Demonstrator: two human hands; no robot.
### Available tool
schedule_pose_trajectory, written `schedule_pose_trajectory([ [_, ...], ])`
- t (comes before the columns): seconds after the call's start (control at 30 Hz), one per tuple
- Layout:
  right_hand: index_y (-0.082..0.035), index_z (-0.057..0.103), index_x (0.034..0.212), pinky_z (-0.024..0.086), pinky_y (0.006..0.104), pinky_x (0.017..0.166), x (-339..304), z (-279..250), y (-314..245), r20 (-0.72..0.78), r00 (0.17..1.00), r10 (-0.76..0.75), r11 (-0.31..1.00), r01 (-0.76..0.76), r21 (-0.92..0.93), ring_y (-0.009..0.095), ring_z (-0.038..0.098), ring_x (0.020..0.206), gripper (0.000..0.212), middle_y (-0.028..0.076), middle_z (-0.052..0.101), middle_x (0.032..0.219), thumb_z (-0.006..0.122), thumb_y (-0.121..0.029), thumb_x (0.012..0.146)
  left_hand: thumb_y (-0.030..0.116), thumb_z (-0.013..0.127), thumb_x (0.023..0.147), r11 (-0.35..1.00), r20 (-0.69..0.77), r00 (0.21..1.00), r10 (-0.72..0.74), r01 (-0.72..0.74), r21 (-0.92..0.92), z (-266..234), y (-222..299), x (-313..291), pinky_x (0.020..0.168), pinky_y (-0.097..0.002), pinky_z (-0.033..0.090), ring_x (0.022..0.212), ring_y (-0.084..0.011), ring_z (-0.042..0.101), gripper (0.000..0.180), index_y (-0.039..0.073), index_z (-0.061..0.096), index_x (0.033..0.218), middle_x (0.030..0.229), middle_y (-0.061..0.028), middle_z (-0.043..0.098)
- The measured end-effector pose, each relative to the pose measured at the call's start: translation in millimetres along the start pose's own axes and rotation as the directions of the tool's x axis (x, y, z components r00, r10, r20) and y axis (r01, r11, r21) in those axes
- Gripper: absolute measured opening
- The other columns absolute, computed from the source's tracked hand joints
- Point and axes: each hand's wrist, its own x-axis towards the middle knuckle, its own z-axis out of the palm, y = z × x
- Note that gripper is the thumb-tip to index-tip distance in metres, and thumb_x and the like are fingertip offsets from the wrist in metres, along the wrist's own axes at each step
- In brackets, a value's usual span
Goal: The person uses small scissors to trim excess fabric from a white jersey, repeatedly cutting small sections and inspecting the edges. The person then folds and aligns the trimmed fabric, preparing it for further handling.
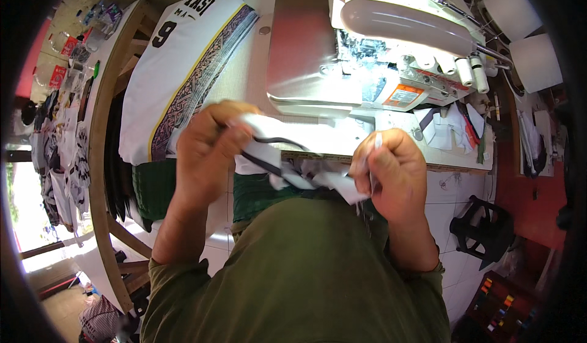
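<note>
Apparently soft and light, the black-edged white strip point(269, 155) hung pinched between left hand point(210, 146) and right hand point(396, 173), its ends seemingly the best holds.

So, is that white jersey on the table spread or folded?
Spread: the white jersey lies largely flat on the sewing table, its dark lettering and patterned side band in view. Folds underneath: cannot tell.

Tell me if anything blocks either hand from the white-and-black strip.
Nothing visible does: the left hand and right hand each hold part of the strip, with no other object between. Motion blur hides finer detail.
</note>
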Motion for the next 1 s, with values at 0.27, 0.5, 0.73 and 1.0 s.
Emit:
schedule_pose_trajectory([
  [0.27, -0.001, 0.065, 0.108, 0.052, 0.0244, 0.058, 5.6, 11.6, 4.1, -0.215, 0.976, 0.038, 0.999, -0.045, -0.030, 0.012, 0.065, 0.070, 0.018, 0.011, 0.072, 0.090, 0.062, -0.018, 0.105, 0.017, 0.059, 0.103, 0.933, 0.016, 0.977, -0.214, 0.209, -0.294, -0.8, 10.5, -3.2, 0.044, -0.0194, 0.030, 0.051, -0.0041, 0.039, 0.014, 0.005, 0.053, 0.105, 0.074, -0.0003, 0.051],
  [0.5, -0.001, 0.067, 0.111, 0.047, 0.0225, 0.055, 2.3, 30.5, -7.4, -0.138, 0.979, 0.149, 0.954, -0.179, -0.240, 0.008, 0.059, 0.064, 0.016, 0.008, 0.071, 0.086, 0.065, -0.015, 0.103, 0.023, 0.056, 0.103, 0.804, 0.111, 0.950, -0.292, 0.307, -0.510, 12.8, -1.7, -14.1, 0.053, -0.0250, 0.051, 0.068, -0.0171, 0.066, 0.045, -0.006, 0.046, 0.135, 0.100, -0.0179, 0.070],
  [0.73, -0.002, 0.067, 0.113, 0.046, 0.0196, 0.069, -0.8, 51.0, 30.4, -0.062, 0.963, 0.264, 0.869, -0.265, -0.417, 0.003, 0.057, 0.079, 0.019, 0.001, 0.068, 0.098, 0.073, -0.005, 0.096, 0.010, 0.048, 0.102, 0.795, 0.040, 0.983, -0.182, 0.170, -0.582, 12.3, 22.6, -12.0, 0.065, -0.0325, 0.059, 0.080, -0.0230, 0.070, 0.039, -0.001, 0.046, 0.139, 0.111, -0.0231, 0.069],
  [1.0, -0.001, 0.062, 0.107, 0.039, 0.0186, 0.052, -43.5, 16.6, -45.9, -0.038, 0.997, -0.072, 0.978, 0.063, -0.199, 0.008, 0.055, 0.061, 0.030, 0.012, 0.069, 0.085, 0.078, -0.022, 0.092, 0.012, 0.066, 0.089, 0.931, -0.062, 0.942, -0.329, 0.313, -0.189, -72.3, 26.3, -65.3, 0.044, -0.0211, 0.042, 0.051, -0.0112, 0.055, 0.035, -0.003, 0.056, 0.119, 0.085, -0.0132, 0.066],
])
